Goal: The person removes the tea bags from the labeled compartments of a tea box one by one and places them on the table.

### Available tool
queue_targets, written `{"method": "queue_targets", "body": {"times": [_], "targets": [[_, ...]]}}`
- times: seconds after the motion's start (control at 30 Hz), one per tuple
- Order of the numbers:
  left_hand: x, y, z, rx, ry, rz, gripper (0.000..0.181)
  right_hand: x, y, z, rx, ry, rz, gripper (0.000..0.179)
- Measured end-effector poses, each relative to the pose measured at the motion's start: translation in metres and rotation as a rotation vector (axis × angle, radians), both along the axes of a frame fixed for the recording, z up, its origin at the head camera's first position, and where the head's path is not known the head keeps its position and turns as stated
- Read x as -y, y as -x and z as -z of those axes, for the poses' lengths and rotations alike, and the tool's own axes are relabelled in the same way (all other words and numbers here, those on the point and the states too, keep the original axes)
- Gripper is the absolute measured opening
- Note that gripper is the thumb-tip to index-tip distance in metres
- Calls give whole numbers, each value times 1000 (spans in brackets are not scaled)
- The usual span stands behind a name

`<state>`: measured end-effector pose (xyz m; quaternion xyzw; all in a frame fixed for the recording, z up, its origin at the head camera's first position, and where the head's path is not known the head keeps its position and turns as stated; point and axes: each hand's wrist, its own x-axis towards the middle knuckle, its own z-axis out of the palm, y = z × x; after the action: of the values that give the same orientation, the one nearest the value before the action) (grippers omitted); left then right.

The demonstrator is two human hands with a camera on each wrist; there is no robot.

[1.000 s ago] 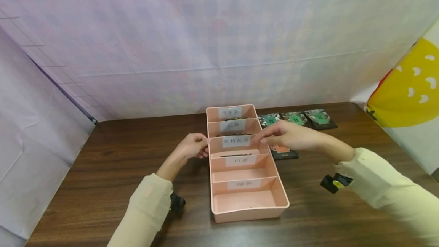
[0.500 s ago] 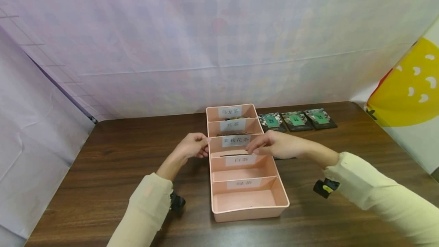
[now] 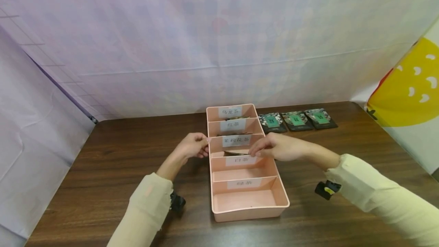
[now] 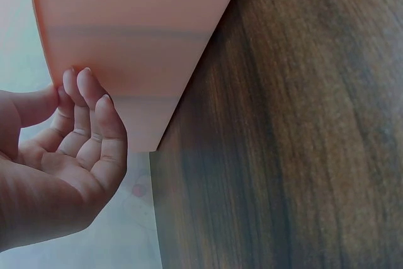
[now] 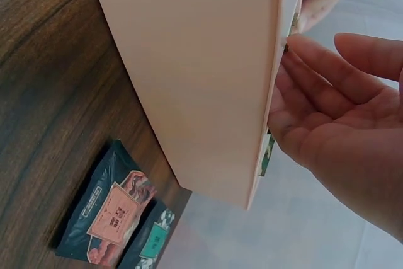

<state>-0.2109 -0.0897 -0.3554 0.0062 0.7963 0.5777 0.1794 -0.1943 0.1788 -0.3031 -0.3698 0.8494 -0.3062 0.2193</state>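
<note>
A pink divided box (image 3: pixel 247 213) with paper labels stands on the table. My left hand (image 3: pixel 192 146) pinches its left rim; the left wrist view has the thumb on the rim and the fingers against the outer wall. My right hand (image 3: pixel 282 147) reaches over the right rim into the middle compartment. There its fingertips are at the edge of a dark, thin packet (image 3: pixel 236 153), which lies slightly slanted. In the right wrist view the thumb (image 5: pixel 371 55) stays apart from the fingers, and the box wall hides most of the packet.
Behind the right hand, three dark tea packets with green labels (image 3: pixel 297 120) lie in a row. One orange-labelled packet (image 5: pixel 116 212) lies beside the box. The two far compartments hold packets; the nearest two show bare floors. A pale curtain (image 3: pixel 154 48) hangs behind the table.
My right hand has moved left and down from the box's right rim into the middle compartment. The packet there has shifted and tilted. The left hand has stayed at the left rim.
</note>
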Motion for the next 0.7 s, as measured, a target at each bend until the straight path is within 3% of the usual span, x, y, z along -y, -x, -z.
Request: {"method": "queue_targets", "body": {"times": [0.5,0.7], "targets": [[0,-1,-1,-1,7,0,21,-11,3,-4,-36,41,-2,20],[0,-1,-2,2,5,-4,21,-15,5,-8,-26,37,60,20]]}}
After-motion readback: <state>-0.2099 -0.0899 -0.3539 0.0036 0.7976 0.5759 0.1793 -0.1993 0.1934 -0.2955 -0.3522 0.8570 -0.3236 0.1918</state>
